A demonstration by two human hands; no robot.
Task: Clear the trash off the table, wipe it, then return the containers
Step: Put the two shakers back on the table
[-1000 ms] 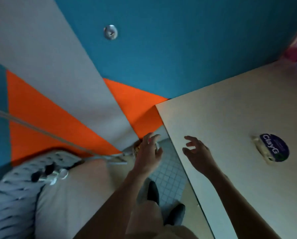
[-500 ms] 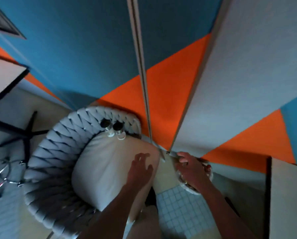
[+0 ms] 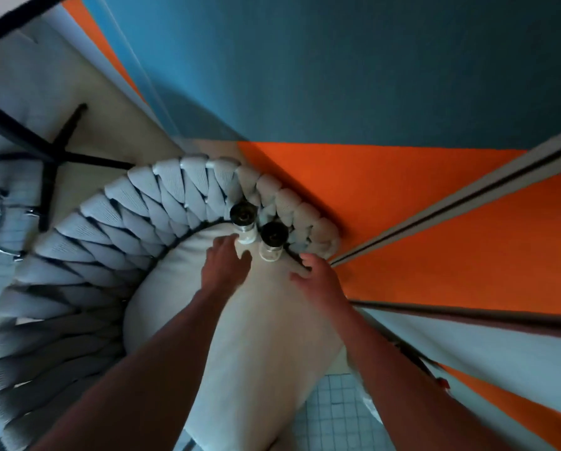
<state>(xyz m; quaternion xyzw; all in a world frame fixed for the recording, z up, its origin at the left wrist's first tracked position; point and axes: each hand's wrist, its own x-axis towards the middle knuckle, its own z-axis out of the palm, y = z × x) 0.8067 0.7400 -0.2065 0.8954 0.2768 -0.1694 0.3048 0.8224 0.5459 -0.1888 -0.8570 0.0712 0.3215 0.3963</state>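
Two small clear shakers with black lids stand side by side on a chair's pale cushion (image 3: 181, 294), against its woven backrest. My left hand (image 3: 225, 266) reaches to the left shaker (image 3: 245, 224), its fingertips at the shaker's base and its fingers spread. Just right of the right shaker (image 3: 272, 242), my right hand (image 3: 318, 281) rests with relaxed fingers on the cushion's edge. Neither hand grips anything. The table with the trash is out of view.
The chair has a thick grey braided backrest (image 3: 116, 203) curving round the cushion. Another table's black cross base (image 3: 49, 157) stands at the left. An orange, blue and grey wall (image 3: 402, 196) runs close on the right. Tiled floor (image 3: 334, 415) shows below.
The view has swung from the table to the chair. Both hands have moved forward across the cushion to the two shakers; my right hand has left the thing it held by the wall.
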